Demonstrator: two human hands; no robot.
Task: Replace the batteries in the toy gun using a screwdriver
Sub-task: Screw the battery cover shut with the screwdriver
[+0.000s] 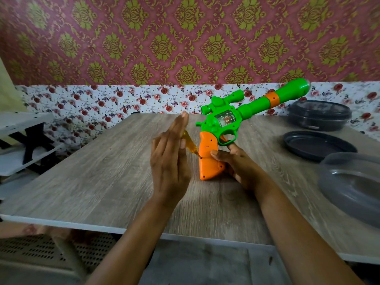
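The toy gun [230, 120] is green with an orange grip [208, 159] and stands butt-down on the wooden table [107, 182], barrel pointing up and to the right. My right hand [238, 165] grips the orange grip from the right, with the thumb across its side and a finger at the trigger guard. A screwdriver [190, 144] with an amber see-through handle has its tip at the left edge of the grip. My left hand [170, 159] stands upright with straight fingers, palm against the handle and hiding most of it.
To the right lie a black round lid [316, 145], a black lidded container [318, 115] further back, and a clear plastic bowl [353, 184] at the right edge. A white shelf [22, 140] stands left of the table. The floral wall runs close behind.
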